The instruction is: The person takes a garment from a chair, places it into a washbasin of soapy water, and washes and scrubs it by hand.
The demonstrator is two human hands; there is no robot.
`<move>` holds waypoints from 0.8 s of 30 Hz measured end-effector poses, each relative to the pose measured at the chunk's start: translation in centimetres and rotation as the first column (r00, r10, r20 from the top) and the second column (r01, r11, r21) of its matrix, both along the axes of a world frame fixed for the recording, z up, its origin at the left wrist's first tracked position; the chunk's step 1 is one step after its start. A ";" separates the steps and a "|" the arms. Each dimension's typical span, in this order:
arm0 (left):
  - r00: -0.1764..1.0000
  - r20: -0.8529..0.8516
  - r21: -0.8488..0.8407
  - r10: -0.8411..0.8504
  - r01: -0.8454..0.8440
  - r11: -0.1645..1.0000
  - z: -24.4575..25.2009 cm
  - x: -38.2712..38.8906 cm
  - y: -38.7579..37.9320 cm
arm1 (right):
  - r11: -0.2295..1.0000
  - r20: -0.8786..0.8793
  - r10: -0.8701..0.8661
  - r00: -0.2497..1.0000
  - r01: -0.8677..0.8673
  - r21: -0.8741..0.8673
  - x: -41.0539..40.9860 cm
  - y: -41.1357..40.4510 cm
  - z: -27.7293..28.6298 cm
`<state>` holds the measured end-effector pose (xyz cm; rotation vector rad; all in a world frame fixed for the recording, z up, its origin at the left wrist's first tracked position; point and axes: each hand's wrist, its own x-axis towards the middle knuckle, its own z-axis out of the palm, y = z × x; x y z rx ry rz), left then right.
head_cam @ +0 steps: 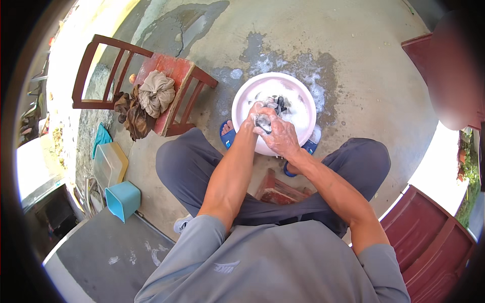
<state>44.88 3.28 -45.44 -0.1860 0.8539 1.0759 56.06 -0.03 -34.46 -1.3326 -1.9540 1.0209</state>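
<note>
A pale pink plastic basin (235,111) full of white suds stands on the floor between my feet. Over it, my left hand (257,113) and my right hand (279,133) are pressed together, both wet and soapy. Bunched between them is a dark grey wet cloth (263,123), mostly covered by the fingers. Just beyond my hands, more dark fabric (280,106) pokes out of the foam; whether it belongs to the same piece I cannot tell.
On the left, a red wooden chair (166,62) bears a beige cloth bundle (156,92) and brown cloth (140,119). A light blue plastic bin (127,199) and a clear container (106,163) stand nearby. Suds wet the concrete floor (261,62). A low wooden stool (276,189) is beneath me.
</note>
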 end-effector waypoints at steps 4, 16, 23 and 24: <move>0.995 0.048 0.070 0.084 -0.087 0.994 2.3 1.2 -0.3 | 0.962 -0.010 -0.053 0.999 0.053 0.267 -0.5 0.5 1.5; 0.757 -0.654 0.100 0.001 0.085 0.991 6.6 1.0 -0.2 | 0.905 -0.032 -0.408 0.912 0.409 0.116 -1.5 1.1 1.6; 0.849 -0.523 -0.006 0.069 -0.085 0.996 7.2 4.6 -0.3 | 0.763 0.165 -0.614 0.772 0.634 -0.126 1.6 3.6 -2.2; 0.489 -0.872 0.146 -0.009 0.279 0.949 5.2 2.0 -0.7 | 0.831 -0.053 -0.556 0.829 0.556 -0.015 -0.8 2.2 -0.9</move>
